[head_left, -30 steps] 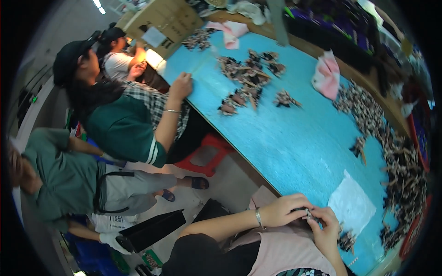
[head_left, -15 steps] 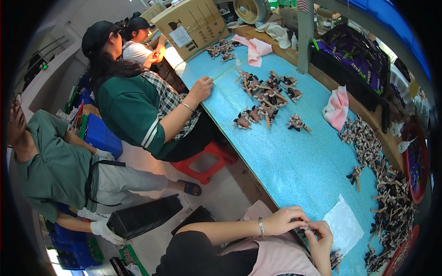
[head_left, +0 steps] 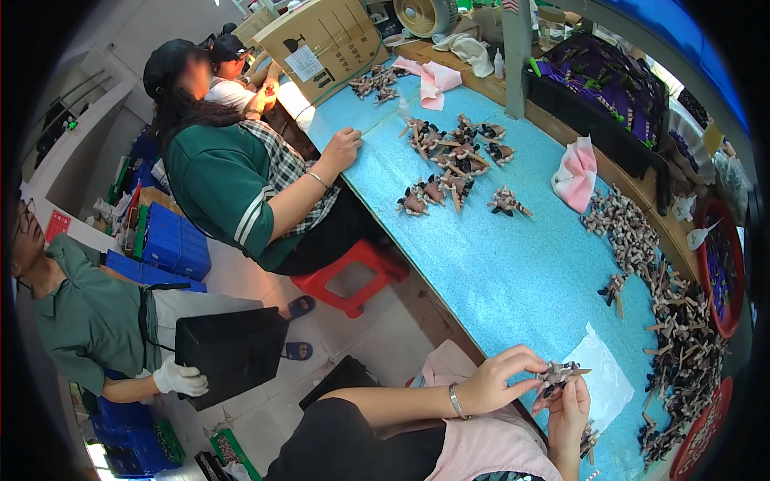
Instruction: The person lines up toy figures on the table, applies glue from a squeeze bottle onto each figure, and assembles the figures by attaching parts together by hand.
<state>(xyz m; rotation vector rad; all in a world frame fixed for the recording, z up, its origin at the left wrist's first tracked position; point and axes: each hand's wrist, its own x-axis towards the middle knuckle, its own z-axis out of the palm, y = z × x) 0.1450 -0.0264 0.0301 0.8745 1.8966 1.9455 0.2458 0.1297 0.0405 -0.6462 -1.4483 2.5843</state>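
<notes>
Between both my hands, just over the near edge of the blue tabletop, is a small figurine in pinkish-brown and black with a light wooden-looking piece sticking out to the right. My left hand, with a bracelet at the wrist, pinches it from the left. The fingers of my right hand close on its lower right side. A clear plastic sheet lies on the table just beyond the hands. Partly hidden behind my right hand, another similar figurine rests on the table.
Many similar figurines pile along the right edge; looser ones lie farther off. A pink cloth and red basins stand by the back ledge. At left, a co-worker sits on a red stool; another person carries a black bin.
The figurine has come up into clearer view between my fingers as both hands rose slightly. The standing person's black bin has swung upright, and the seated co-worker's hand stays on the table.
</notes>
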